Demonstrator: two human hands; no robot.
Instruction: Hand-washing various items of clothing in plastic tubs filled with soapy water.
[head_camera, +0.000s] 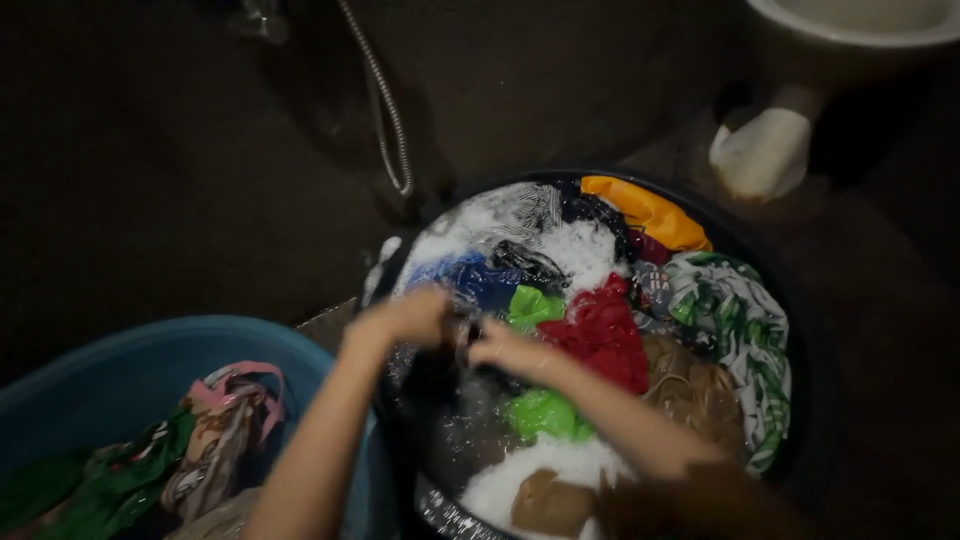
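A dark round basin (800, 300) holds soapy water, foam and several garments: red (603, 335), green (535, 305), orange (648, 212), blue (470, 275) and a green-and-white leaf print (735, 310). Over its left side my left hand (405, 318) and my right hand (505, 350) are close together, both gripping a dark wet cloth (460, 385) that hangs down between them into the suds. The image is blurred, so the fingers are indistinct.
A blue tub (120, 360) at lower left holds wrung clothes with pink and green patterns. A metal shower hose (390, 120) hangs down the dark wall. A white toilet base (765, 150) stands at the upper right, close behind the basin.
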